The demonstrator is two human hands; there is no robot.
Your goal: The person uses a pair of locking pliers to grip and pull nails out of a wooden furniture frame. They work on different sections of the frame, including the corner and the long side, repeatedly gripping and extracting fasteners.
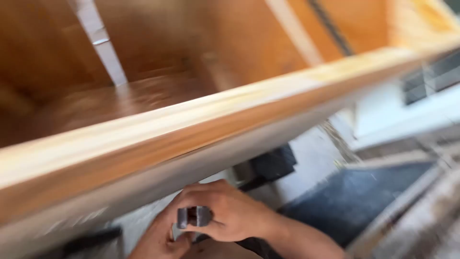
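Both hands are meeting below the wooden panel (191, 129); right hand (230, 211) is pinching a small grey metal clip (193, 217), left hand (160, 240) cupping beneath, grip unclear. Clip is looking light, stiff, slick; best pinched across its flat sides.

Wooden cabinet frame (201, 120), pale floor (314, 158), window (431, 76)

The wooden panel edge (230, 112) is showing pale yellow along its top and orange-brown below, with a grey-white underside. The plywood interior (158, 48) is appearing warm reddish-brown, crossed by a white strip (103, 43). The small metal piece (193, 216) is showing dark grey. The mat (354, 201) on the floor is appearing dark blue-grey.
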